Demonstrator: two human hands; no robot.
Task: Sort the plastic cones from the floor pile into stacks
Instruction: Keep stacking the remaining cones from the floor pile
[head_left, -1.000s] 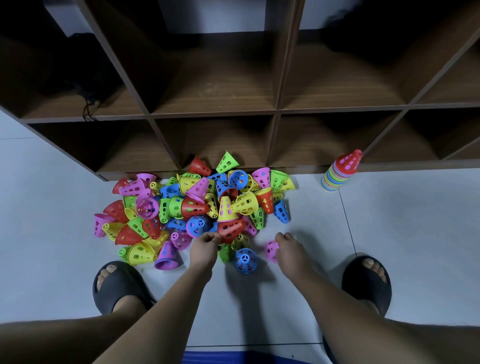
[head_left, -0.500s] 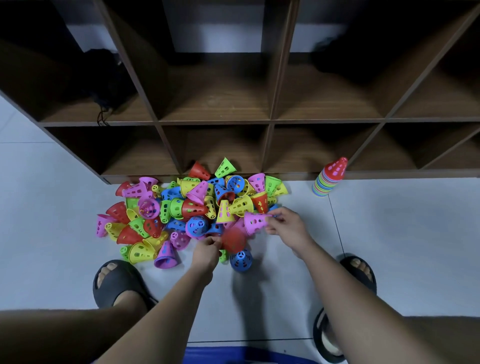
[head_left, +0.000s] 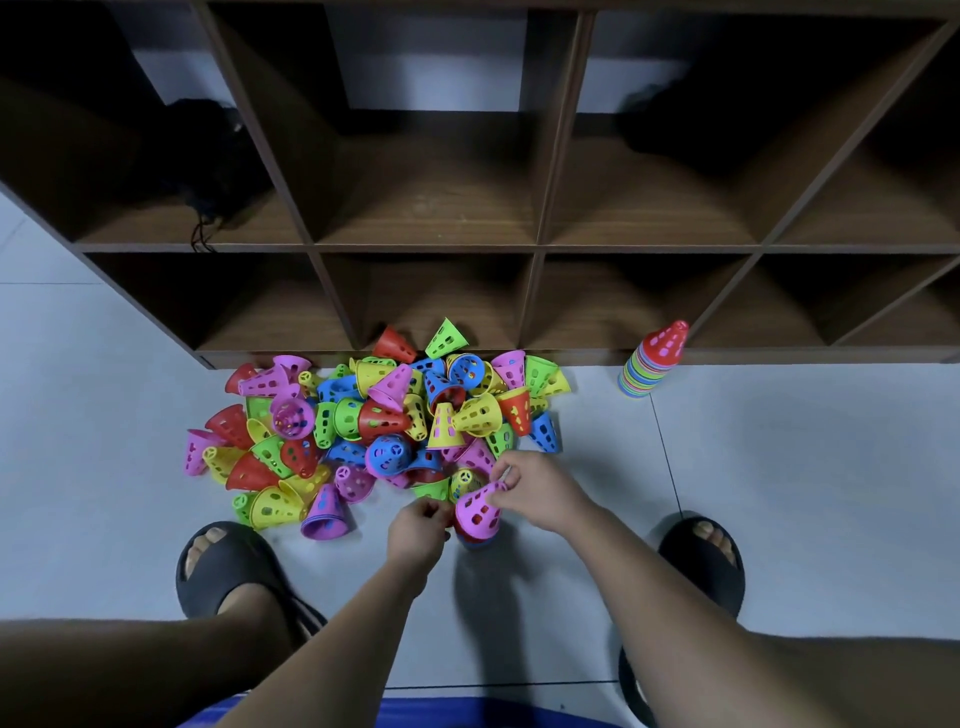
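A pile of perforated plastic cones (head_left: 395, 431) in pink, yellow, green, blue and red lies on the floor in front of the shelf. My right hand (head_left: 540, 491) pinches the tip of a pink cone (head_left: 478, 512), which sits tilted over a red cone (head_left: 467, 538) with a blue rim showing beneath. My left hand (head_left: 418, 530) is just left of this small stack, fingers curled against the red cone's side. A tall finished stack of mixed cones (head_left: 652, 361), topped by a red one, stands to the right by the shelf base.
A dark wooden cubby shelf (head_left: 535, 249) runs along the back, its base touching the pile. My feet in black slippers, the left slipper (head_left: 223, 566) and the right slipper (head_left: 701, 561), flank the hands. Grey floor tiles (head_left: 805, 467) stretch right of the pile.
My right hand carried the pink cone from the pile down onto the red cone. My left hand set the red cone onto the blue one near my feet.
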